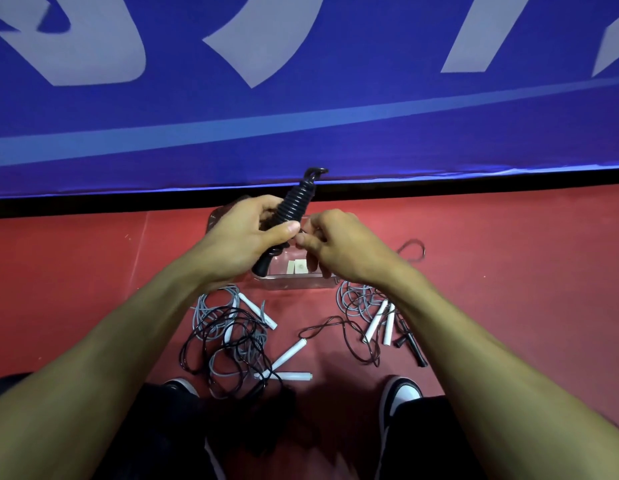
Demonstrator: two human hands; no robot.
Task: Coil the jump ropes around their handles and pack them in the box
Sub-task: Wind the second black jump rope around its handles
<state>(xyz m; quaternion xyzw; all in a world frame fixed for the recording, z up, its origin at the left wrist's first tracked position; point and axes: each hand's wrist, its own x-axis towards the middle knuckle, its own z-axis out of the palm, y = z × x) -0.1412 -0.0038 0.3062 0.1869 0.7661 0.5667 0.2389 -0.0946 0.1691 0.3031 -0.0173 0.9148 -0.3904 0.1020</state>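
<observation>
Closest to the camera are the person's dark trousers and two black-and-white shoes [399, 396], planted apart on the red floor [508, 271]. Between the feet and a bit further out lie the ropes that are not done yet. On the left is a messy pile of grey and black cord [225, 341] with white handles [289, 355] poking out. On the right is another loose bunch [366, 310] with two white handles side by side and a pair of black handles [410, 342] next to them. Past these piles sits the clear box [297, 278], right against the bottom edge of the blue banner [301, 116]. Above the box, the left hand [245, 237] grips the black jump rope [294, 206], whose cord is wound tightly round its handles, tilted with one end pointing up at the banner. The right hand [332, 240] has its fingers curled in beside the bundle, and seems to pinch the loose end of the cord, maybe to tuck it in so the coil does not come undone. Holding it right over the box makes sense, because it can go straight down from there. The box looks to have little or nothing in it apart from small pale tags, so there is room. The banner blocks the far side, but the floor is open to the left and right.
</observation>
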